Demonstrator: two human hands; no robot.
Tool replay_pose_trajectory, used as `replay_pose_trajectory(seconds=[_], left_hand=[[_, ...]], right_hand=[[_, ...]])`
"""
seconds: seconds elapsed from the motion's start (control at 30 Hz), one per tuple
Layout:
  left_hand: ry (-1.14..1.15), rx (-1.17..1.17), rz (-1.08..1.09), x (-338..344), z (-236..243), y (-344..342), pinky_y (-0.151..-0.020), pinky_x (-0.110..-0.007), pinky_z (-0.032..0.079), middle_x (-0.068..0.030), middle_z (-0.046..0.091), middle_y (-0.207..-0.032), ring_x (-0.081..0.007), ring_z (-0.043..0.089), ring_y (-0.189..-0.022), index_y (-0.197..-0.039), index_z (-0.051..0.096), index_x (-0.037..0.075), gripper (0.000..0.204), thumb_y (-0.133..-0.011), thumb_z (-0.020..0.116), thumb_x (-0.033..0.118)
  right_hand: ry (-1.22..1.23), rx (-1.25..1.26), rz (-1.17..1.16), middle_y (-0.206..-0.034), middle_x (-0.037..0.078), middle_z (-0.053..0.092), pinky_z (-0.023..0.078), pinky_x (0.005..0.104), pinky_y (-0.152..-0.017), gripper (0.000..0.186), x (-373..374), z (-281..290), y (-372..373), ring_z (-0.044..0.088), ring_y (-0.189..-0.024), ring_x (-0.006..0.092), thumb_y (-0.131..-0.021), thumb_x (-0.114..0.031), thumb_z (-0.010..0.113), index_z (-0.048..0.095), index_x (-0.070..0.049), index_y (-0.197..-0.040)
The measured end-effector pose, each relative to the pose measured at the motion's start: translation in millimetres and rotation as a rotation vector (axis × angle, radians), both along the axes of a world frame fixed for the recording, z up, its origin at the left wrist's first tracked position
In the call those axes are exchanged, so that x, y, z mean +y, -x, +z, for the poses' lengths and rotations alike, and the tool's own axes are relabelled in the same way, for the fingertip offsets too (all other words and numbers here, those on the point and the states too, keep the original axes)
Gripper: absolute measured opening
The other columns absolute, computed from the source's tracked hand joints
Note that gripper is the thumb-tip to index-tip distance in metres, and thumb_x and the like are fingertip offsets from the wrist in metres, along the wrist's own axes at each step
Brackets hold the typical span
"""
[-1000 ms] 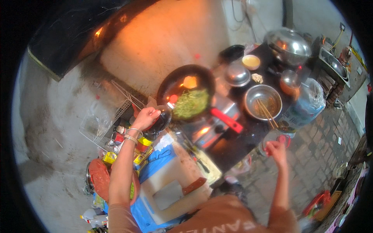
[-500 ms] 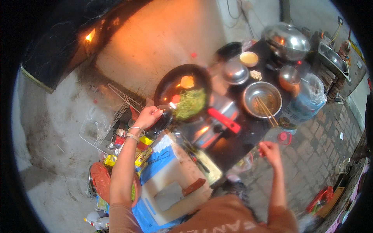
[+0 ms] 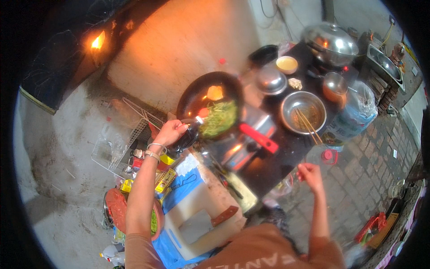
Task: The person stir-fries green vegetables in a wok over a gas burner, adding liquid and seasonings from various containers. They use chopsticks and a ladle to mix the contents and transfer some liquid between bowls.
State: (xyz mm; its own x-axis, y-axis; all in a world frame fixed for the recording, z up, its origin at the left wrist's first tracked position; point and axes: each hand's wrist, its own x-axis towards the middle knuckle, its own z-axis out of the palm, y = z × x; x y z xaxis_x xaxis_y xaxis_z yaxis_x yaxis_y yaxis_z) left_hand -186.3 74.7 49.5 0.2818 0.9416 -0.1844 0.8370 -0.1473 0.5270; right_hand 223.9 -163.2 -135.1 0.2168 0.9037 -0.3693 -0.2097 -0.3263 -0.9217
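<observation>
My left hand [image 3: 172,133] is closed on a dark bottle [image 3: 186,139] with a white spout. The bottle is tilted, its spout over the near left edge of the wok [image 3: 186,96]; I cannot make out any liquid stream. Green shredded vegetables [image 3: 220,120] lie in the wok beside a bright orange-yellow patch, which may be egg or a glare. The wok's red handle [image 3: 259,138] points toward me over a stove [image 3: 235,154]. My right hand [image 3: 310,174] hangs apart at the right, fingers curled together; a hint of red shows at its fingertips, too small to name.
On the dark counter, a steel bowl [image 3: 286,105] holds chopsticks [image 3: 308,125], near a domed lid [image 3: 272,81] and a yellow bowl [image 3: 286,65]. Before me, a cleaver [image 3: 195,227] lies on a white cutting board [image 3: 190,252]. Flame-like light [image 3: 98,41] glows at upper left.
Both hands stay nearly in place, the left one still tilting the bottle at the wok. The view has shifted slightly.
</observation>
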Motion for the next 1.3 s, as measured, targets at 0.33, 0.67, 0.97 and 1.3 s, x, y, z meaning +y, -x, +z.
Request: replay_pose_trajectory(seconds=[0.33, 0.67, 0.97, 1.3], left_hand=[[0.008, 0.054, 0.044, 1, 2, 0, -0.054, -0.028, 0.041, -0.0038, 0.055, -0.061, -0.0114, 0.049, -0.058, -0.067, 0.054, 0.002, 0.03, -0.079, 0.06, 0.028], [0.126, -0.18, 0.116, -6, 2, 4, -0.041, -0.021, 0.028, 0.0051, 0.043, -0.057, -0.0048, 0.037, -0.046, -0.066, 0.046, 0.009, 0.028, -0.085, 0.055, 0.027], [0.248, -0.768, 0.344, -70, 21, 7, -0.037, -0.018, 0.018, 0.0088, 0.032, -0.054, -0.0013, 0.026, -0.042, -0.069, 0.042, 0.014, 0.024, -0.089, 0.051, 0.023], [-0.313, -0.906, 0.229, -202, 32, 15, -0.043, -0.02, 0.03, 0.0059, 0.043, -0.06, -0.0029, 0.038, -0.051, -0.074, 0.05, 0.006, 0.024, -0.089, 0.052, 0.026]], right_hand=[[0.018, 0.003, -0.018, -0.058, 0.004, 0.056, 0.042, 0.0236, -0.039, 0.022, -3, 0, 2, 0.05, -0.044, 0.0087, -0.085, -0.014, 0.055, 0.058, 0.003, -0.071], [-0.011, -0.002, 0.01, -0.058, 0.004, 0.056, 0.041, 0.0228, -0.04, 0.023, -4, 14, 0, 0.05, -0.044, 0.0083, -0.085, -0.015, 0.056, 0.059, 0.003, -0.071], [-0.293, -0.025, 0.058, -0.069, 0.006, 0.06, 0.045, 0.0214, -0.051, 0.015, 36, 116, 75, 0.054, -0.055, 0.0082, -0.081, -0.01, 0.061, 0.062, 0.002, -0.091], [-1.377, -1.164, 0.542, -0.133, 0.013, 0.037, 0.025, 0.0408, -0.102, 0.058, 79, 271, 252, 0.034, -0.124, 0.0294, -0.073, -0.006, 0.062, 0.041, -0.004, -0.127]])
